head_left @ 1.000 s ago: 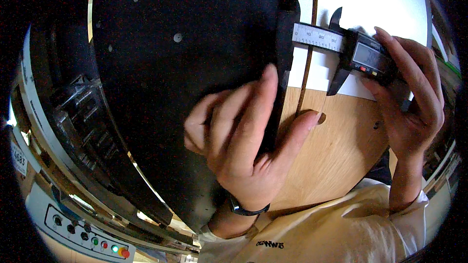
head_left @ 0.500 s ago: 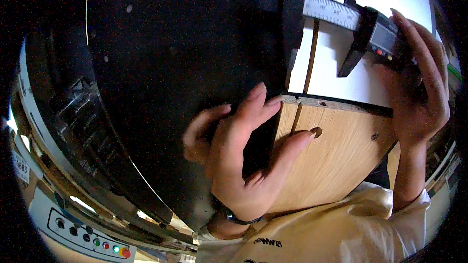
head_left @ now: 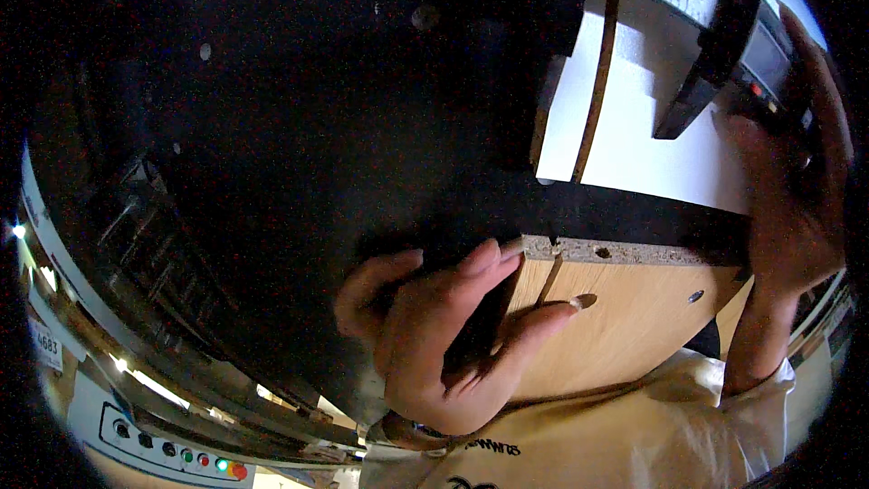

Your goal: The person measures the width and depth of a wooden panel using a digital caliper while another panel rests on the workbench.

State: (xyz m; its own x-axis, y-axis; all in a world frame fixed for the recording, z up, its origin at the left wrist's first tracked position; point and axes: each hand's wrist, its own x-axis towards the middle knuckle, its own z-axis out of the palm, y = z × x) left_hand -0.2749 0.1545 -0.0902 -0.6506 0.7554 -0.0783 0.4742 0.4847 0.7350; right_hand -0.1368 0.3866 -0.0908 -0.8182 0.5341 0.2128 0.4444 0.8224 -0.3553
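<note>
My left hand [head_left: 444,344] grips the near left edge of a wood-grain panel [head_left: 634,326], thumb on its face beside a groove and a small hole. The panel's raw chipboard edge [head_left: 625,254] with a drilled hole faces up. My right hand [head_left: 787,208] holds a digital caliper [head_left: 715,27] at the upper right. Its dark jaws point down over a white board [head_left: 634,154] that has a narrow slot. The caliper's far jaw sits against the black surface's edge.
A large black machine surface [head_left: 299,145] fills the left and middle, with bolts on it and metal rails along its lower left rim. A control panel with coloured buttons [head_left: 172,448] lies at the lower left. My pale shirt [head_left: 615,444] shows below.
The view has closed in. The caliper and my right hand have risen toward the upper right. The wood-grain panel's raw edge has come into sight, and my left hand has slid lower on it.
</note>
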